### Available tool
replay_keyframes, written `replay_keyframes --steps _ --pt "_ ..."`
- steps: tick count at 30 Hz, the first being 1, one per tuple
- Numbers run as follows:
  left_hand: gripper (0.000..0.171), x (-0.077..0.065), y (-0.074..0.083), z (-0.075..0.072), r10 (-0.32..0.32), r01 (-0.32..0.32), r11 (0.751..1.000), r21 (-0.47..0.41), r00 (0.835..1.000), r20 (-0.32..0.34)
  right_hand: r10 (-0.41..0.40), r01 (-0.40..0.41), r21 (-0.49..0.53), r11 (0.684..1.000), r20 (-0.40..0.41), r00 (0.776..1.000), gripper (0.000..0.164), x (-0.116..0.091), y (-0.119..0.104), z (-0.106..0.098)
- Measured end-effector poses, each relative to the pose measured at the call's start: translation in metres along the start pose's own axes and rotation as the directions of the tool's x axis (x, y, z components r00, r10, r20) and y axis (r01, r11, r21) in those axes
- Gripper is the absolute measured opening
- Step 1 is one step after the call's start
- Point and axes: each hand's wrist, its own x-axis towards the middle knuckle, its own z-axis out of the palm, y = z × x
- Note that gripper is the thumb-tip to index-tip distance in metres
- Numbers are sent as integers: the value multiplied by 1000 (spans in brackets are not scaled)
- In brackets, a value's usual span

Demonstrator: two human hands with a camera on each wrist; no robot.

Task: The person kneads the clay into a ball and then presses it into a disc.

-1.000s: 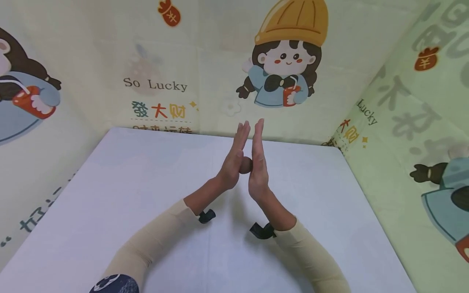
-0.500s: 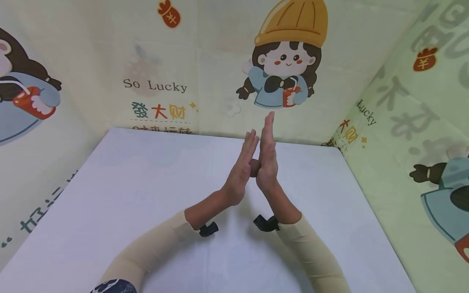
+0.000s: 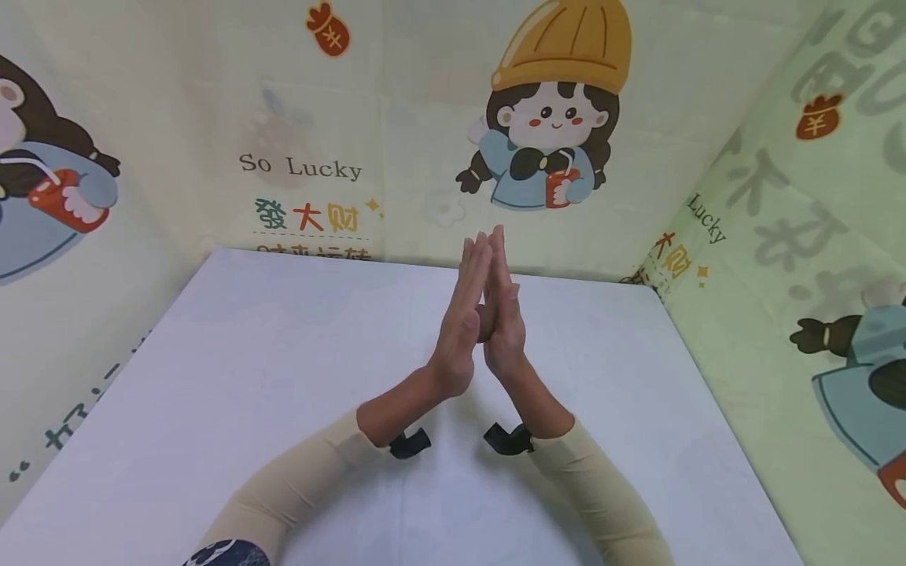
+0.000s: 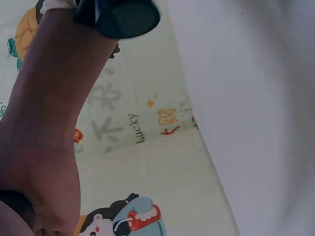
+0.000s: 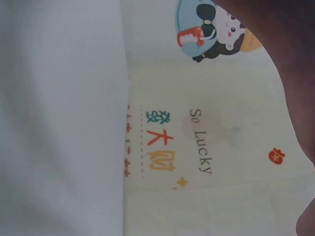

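Note:
A small brown ball (image 3: 485,323) sits between my two palms, above the table. Its sides are partly covered by the hands. My left hand (image 3: 456,330) presses on it from the left, fingers straight and pointing up and away. From the other side my right hand (image 3: 506,334) presses flat, also with straight fingers. The fingertips of both hands lean close together at the top. In the left wrist view the dark ball (image 4: 17,205) shows at the lower left edge, against the palm. The right wrist view catches only blurred parts of a hand or arm along its right edge.
Below the hands spreads a white table (image 3: 304,338). A cream cloth (image 3: 425,118) with cartoon figures and lettering hangs behind it and along both sides. Black wrist mounts (image 3: 410,444) jut inward from the beige sleeves (image 3: 311,464).
Both hands first shifted right with the ball, the right hand sliding forward along the left. Since then the right hand has slid back and leftward, and the fingertips have come closer together.

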Motion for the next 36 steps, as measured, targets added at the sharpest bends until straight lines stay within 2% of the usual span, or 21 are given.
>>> replay_keyframes --steps 5,8,14,20,26,32,36 --pt "81 8 0 -5 -5 6 1000 9 999 -47 -11 11 11 1000 28 1000 74 -5 6 7" --pt "82 12 -1 -9 -21 21 1000 -8 998 -66 -33 33 -20 999 36 999 74 -8 8 10" --pt "84 20 -7 -17 -43 37 997 -68 995 -94 -43 45 -90 995 26 999 72 -12 7 14" --pt "82 31 -13 -27 -70 53 988 -144 991 -116 -50 54 -88 995 52 997 77 -16 8 19" --pt "86 42 -16 -37 -117 95 982 -163 984 -135 -50 61 -116 991 88 995 81 -23 10 25" --pt "87 45 -27 -43 -116 96 985 -146 983 -139 -14 28 -192 981 76 997 79 -30 11 28" --pt "87 44 -37 -48 -105 91 990 -106 985 -134 8 4 -192 981 63 998 78 -32 10 30"
